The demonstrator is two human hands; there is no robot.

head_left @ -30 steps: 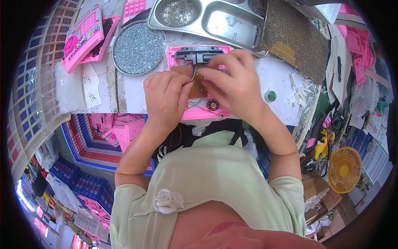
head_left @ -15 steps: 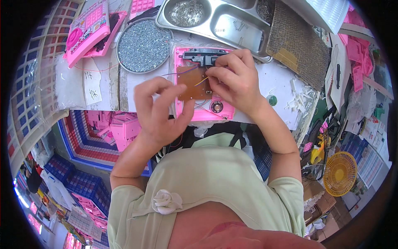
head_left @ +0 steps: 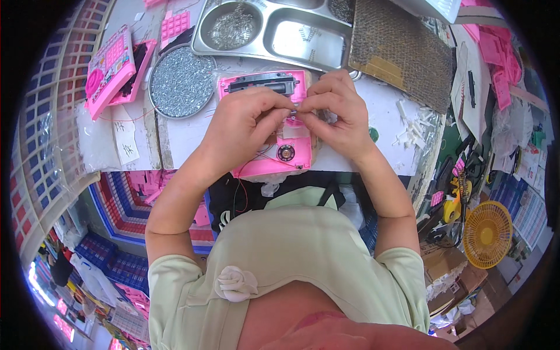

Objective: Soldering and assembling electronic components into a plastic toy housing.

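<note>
Over a pink plastic casing (head_left: 242,169) on the white table, my two hands meet fingertip to fingertip. My left hand (head_left: 242,125) is closed in a pinch, as is my right hand (head_left: 338,119) just beside it. What lies between the fingertips is too small to make out. A long black plastic part (head_left: 262,83) sits along the casing's far side. Near the casing's front right lies a round speaker (head_left: 286,153), with thin red wires (head_left: 262,157) next to it. My left hand covers most of the brown circuit board.
A round dish of small silvery screws (head_left: 182,80) stands to the left, beside another pink toy casing (head_left: 114,70). Behind is a metal compartment tray (head_left: 265,35) holding small springs. Brown cardboard (head_left: 402,49) and white plastic pieces (head_left: 414,125) lie at right.
My left hand has moved right and closed in a pinch against my right fingertips. The black part now lies along the casing's far side, and the view has shifted slightly.
</note>
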